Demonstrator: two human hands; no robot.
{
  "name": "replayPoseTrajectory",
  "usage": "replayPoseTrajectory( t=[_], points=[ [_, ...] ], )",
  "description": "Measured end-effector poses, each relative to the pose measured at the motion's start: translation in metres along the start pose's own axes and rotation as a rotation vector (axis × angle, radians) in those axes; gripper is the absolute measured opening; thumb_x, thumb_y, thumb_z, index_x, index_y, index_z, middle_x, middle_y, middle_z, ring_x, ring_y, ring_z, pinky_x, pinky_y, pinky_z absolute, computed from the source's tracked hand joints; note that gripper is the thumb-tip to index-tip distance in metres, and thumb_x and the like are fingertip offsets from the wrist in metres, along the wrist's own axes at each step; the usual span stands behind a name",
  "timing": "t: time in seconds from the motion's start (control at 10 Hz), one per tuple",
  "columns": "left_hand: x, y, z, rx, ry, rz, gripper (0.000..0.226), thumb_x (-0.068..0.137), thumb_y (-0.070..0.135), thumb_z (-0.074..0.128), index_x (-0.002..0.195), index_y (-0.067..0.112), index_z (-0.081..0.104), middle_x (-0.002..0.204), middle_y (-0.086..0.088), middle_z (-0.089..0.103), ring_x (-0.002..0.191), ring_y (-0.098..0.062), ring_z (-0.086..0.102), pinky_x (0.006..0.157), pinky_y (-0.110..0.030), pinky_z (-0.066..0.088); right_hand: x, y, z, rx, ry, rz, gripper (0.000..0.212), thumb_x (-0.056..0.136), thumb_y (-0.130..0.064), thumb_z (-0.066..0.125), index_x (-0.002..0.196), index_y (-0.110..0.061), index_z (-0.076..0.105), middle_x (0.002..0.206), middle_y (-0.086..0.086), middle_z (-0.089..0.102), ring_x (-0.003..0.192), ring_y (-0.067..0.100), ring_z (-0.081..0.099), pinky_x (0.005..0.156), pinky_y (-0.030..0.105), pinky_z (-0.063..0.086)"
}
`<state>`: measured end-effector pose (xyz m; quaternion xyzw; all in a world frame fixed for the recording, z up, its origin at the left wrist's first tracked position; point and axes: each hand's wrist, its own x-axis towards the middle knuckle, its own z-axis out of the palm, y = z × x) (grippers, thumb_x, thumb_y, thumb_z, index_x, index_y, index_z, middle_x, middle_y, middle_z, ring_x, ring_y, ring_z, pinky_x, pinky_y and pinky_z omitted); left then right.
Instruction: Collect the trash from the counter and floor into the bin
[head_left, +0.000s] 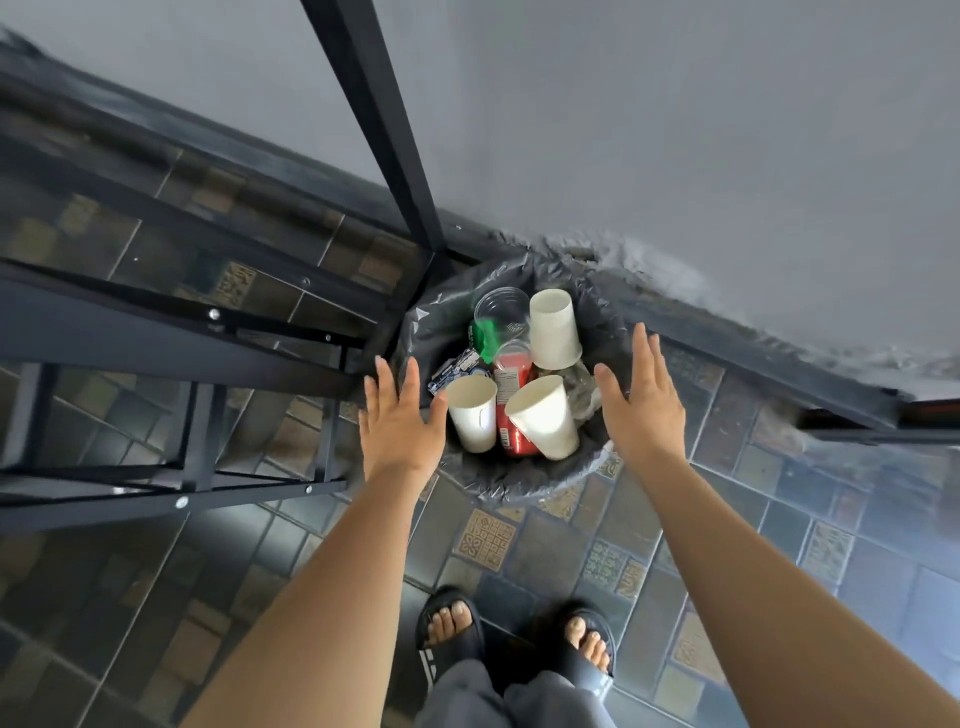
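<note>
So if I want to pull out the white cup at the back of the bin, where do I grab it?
Probably by its closed bottom end, coming straight down from above. That white cup sits upside down in the bin, base up and clear of the other trash, with its wider mouth buried. Pinch across the base's sides.

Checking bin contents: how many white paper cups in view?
3, all in the bin: far cup, near-left cup, near-right cup. Others may be buried underneath.

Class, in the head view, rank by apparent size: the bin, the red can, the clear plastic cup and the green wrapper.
1. bin
2. red can, though partly hidden by paper cups
3. clear plastic cup
4. green wrapper
</note>
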<state>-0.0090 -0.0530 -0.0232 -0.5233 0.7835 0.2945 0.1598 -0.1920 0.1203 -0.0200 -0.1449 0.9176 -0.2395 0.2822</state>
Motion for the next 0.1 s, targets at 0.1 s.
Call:
replayPoseTrajectory(
  t=[0.1],
  points=[
    [-0.029, 0.0264, -0.0358, 0.123, 0.044, 0.066, 0.066, 0.102, 0.051, 0.022, 0.157, 0.022, -0.002, 0.164, 0.0, -0.015, 0.151, -0.021, -0.012, 0.121, -0.042, -0.004, -0.0209, -0.0277, -0.0307, -0.144, -0.001, -0.075, 0.065, 0.101, -0.053, 0.029, 0.156, -0.032, 0.001, 0.164, -0.01, -0.001, 0.151, 0.012, -0.001, 0.122, 0.037, 0.007]
  ],
)
